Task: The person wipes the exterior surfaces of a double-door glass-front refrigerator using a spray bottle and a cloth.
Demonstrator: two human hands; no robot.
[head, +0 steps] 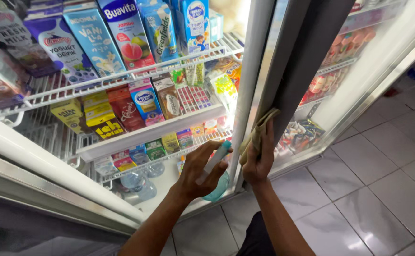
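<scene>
At an open drinks fridge, the right hand [257,161] presses a folded, soft beige cloth [260,130] flat against the smooth grey door edge [297,71]. Just left of it, the left hand [200,170] is wrapped around a slim spray bottle [215,161] with a teal cap. Wiping works best with the palm flat and the cloth kept folded. Beyond the hands, white wire shelves [122,78] carry glossy cardboard drink cartons [126,33]; pale glazed floor tiles [383,166] lie to the right.

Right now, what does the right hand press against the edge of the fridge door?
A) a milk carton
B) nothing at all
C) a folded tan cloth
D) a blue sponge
C: the right hand presses a folded tan cloth on the door edge; the left hand holds a spray bottle.
</scene>
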